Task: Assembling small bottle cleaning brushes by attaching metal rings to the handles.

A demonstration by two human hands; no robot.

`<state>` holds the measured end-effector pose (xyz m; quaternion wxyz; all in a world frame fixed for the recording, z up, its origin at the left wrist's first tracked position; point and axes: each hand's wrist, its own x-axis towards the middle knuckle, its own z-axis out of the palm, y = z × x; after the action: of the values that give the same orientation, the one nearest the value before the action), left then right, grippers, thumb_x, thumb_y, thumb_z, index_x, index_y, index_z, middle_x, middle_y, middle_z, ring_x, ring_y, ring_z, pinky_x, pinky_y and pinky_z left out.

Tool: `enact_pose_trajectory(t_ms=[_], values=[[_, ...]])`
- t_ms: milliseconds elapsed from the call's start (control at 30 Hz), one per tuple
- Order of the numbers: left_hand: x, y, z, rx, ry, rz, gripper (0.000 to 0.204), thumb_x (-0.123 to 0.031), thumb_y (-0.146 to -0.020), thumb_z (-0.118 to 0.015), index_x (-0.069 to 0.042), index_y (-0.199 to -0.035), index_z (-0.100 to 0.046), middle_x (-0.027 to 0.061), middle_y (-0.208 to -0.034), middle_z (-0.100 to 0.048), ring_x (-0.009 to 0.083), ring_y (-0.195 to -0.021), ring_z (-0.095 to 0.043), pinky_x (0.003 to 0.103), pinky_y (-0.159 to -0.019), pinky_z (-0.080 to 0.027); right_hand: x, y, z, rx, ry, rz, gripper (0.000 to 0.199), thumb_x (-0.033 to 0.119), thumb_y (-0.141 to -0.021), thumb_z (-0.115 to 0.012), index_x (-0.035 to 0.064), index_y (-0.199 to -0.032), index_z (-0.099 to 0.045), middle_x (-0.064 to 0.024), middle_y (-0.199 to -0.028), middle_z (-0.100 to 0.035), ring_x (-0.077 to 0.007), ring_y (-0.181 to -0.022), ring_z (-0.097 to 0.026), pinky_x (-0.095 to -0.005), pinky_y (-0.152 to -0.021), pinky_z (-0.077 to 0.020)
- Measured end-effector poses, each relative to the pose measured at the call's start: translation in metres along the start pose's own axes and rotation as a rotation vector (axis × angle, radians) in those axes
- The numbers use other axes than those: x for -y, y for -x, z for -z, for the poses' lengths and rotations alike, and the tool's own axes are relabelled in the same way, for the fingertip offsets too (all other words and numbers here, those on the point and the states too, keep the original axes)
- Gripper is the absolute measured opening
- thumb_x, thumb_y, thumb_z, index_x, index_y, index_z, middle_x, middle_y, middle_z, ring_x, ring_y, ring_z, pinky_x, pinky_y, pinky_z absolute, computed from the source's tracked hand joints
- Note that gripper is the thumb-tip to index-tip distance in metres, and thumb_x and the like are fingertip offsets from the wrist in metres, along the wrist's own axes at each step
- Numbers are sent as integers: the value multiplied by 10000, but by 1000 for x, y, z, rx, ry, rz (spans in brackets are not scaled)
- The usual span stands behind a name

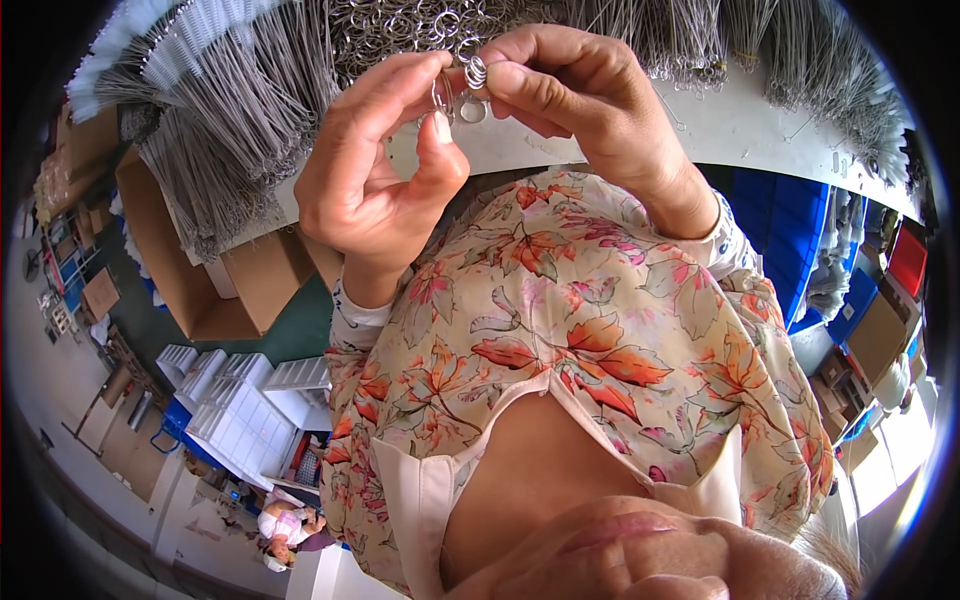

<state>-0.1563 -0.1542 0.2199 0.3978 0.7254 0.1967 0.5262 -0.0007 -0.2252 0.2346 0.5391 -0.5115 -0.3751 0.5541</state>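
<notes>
My left hand is closed in a loose pinch at the table's edge, with a thin metal ring between forefinger and thumb. Close beside it, my right hand pinches a small stack of shiny metal rings between thumb and forefinger. One more round metal piece shows just below that stack; whether it is linked to the others I cannot tell. A heap of loose metal rings lies on the table beyond my fingers.
Bundles of thin looped wires cover the table at the left, and more wire bundles lie at the right. An open cardboard box stands below the left edge. Blue bins are at the right. Another person is far off at lower left.
</notes>
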Motion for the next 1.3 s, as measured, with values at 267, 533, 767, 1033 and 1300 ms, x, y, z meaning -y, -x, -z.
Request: enact_pose_trajectory(t_ms=[267,533,767,1033,1300], values=[[5,-4,-1,23,-189,-204,261,45,-719,-641,46,-979,-632,141,-903,-663,191,-781,-659,248,-649,-547,-2,0,-2,14,-57,97,184,196,-887,-598,26,-941,-641,5,-731,-598,-19,-553,-424,-176,-482,-339],[-4,-13,18,182,-182,-134,261,99,-751,-588,119,-1012,-594,223,-983,-620,249,-874,-639,290,-710,-560,4,-1,-4,61,190,134,137,122,-854,-633,35,-957,-654,15,-771,-618,-23,-636,-492,-172,-538,-383],[-20,-24,23,223,-130,41,249,99,-692,-644,50,-936,-657,131,-913,-661,154,-755,-656,235,-664,-543,12,2,-6,104,60,-4,103,85,-818,-663,44,-912,-664,11,-798,-647,-30,-649,-530,-177,-543,-406],[-9,-16,21,230,-141,49,258,119,-701,-627,59,-951,-650,141,-944,-649,157,-779,-651,231,-698,-547,2,-9,-9,118,-48,102,118,92,-852,-621,7,-933,-637,-14,-767,-600,-51,-673,-545,-191,-574,-447],[8,-21,26,253,14,98,241,64,-764,-620,42,-1003,-638,142,-969,-650,135,-788,-639,236,-699,-537,-8,-10,-4,117,83,94,115,110,-821,-661,44,-916,-655,2,-808,-648,-48,-657,-550,-197,-546,-430]])
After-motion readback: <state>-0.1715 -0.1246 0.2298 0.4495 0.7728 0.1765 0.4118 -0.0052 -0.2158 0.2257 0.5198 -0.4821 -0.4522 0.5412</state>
